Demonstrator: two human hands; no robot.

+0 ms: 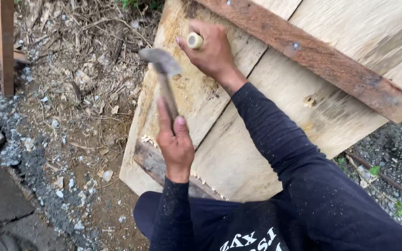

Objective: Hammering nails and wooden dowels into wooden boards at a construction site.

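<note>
A large pale plywood panel (pixel 275 139) is lying flat on the ground, filling most of the view, with a weathered reddish wooden batten (pixel 322 58) running diagonally across its upper part. Bare earth (pixel 75 116) strewn with twigs, stones and dry roots is bordering the panel on the left, and grey gravel is lying to the right. A wooden post (pixel 6 46) is standing at the far left.

The person, in dark sleeves, is working over the panel. The left hand (pixel 175 142) is wrapping its grip tight around the handle of a hammer (pixel 164 74), holding the metal head raised above the panel edge. The right hand (pixel 210 49) is closing its grip around a pale cylindrical wooden handle (pixel 194 41), pressing it toward the panel.
</note>
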